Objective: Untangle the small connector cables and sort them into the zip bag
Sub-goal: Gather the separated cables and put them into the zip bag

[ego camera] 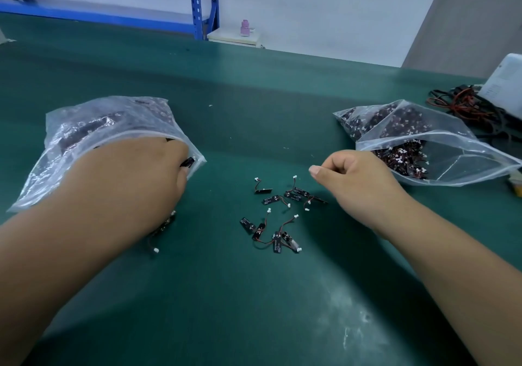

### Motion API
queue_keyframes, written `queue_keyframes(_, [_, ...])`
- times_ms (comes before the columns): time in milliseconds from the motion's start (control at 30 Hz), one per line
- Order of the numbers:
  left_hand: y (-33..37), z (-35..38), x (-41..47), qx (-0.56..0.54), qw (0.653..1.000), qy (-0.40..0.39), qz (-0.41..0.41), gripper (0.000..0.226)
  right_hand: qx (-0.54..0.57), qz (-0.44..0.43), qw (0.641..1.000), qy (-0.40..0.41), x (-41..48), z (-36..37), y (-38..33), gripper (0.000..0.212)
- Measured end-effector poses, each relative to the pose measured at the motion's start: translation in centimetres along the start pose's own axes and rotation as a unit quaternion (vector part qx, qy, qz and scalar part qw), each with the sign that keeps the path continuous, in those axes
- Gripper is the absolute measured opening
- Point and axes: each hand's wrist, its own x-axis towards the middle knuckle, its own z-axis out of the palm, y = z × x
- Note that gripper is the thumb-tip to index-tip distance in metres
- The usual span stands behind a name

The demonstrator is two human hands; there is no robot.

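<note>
Left hand pinches a cable at the mouth of the left-frame bag: drop it well inside, then let the curled, empty right hand lift one from the centre pile, teasing wires apart.

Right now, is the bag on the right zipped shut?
No, the right bag gapes wide open at its mouth, with the cables inside in plain sight.
</note>
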Motion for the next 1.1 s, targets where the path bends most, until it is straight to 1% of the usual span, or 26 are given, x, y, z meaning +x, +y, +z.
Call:
queue_keyframes(133, [-0.3, 0.3, -0.3, -0.003, 1.000, 0.002, -0.010, 0.022, -0.009, -0.008, 1.000, -0.004, 0.0, 0.3, 0.0, 0.037])
queue_keyframes(233, [-0.4, 0.6, -0.3, -0.019, 1.000, -0.008, -0.012, 0.024, -0.016, -0.012, 1.000, -0.012, -0.2, 0.5, 0.1, 0.037])
queue_keyframes(333, [-0.3, -0.1, -0.6, -0.028, 0.999, -0.026, 0.009, 0.026, -0.019, -0.017, 1.000, -0.015, -0.3, 0.7, 0.2, 0.037])
queue_keyframes(500, [-0.1, -1.2, -1.1, -0.020, 0.995, -0.093, 0.031, 0.021, -0.025, -0.024, 0.999, -0.014, -0.4, 0.8, 0.1, 0.036])
queue_keyframes(633, [0.0, -1.9, -1.1, -0.003, 0.990, -0.108, 0.091, 0.018, -0.031, -0.020, 0.999, -0.017, -0.5, 0.8, 0.1, 0.036])
queue_keyframes(800, [1.0, -2.3, -1.6, -0.032, 0.986, -0.116, 0.113, 0.015, -0.042, -0.025, 0.999, -0.012, -0.6, 0.8, -0.1, 0.032])
queue_keyframes(867, [1.4, -2.2, -1.6, -0.051, 0.985, -0.107, 0.122, 0.014, -0.044, -0.035, 0.998, -0.009, -0.8, 0.9, -0.3, 0.029])
queue_keyframes(967, [1.8, -1.8, -1.3, -0.109, 0.981, -0.095, 0.133, 0.011, -0.047, -0.062, 0.997, 0.001, -1.3, 1.0, -1.0, 0.025])
queue_keyframes(1100, [2.1, -0.6, -0.9, -0.172, 0.967, -0.106, 0.157, 0.014, -0.054, -0.151, 0.987, -0.018, -2.3, 1.1, -2.8, 0.016])
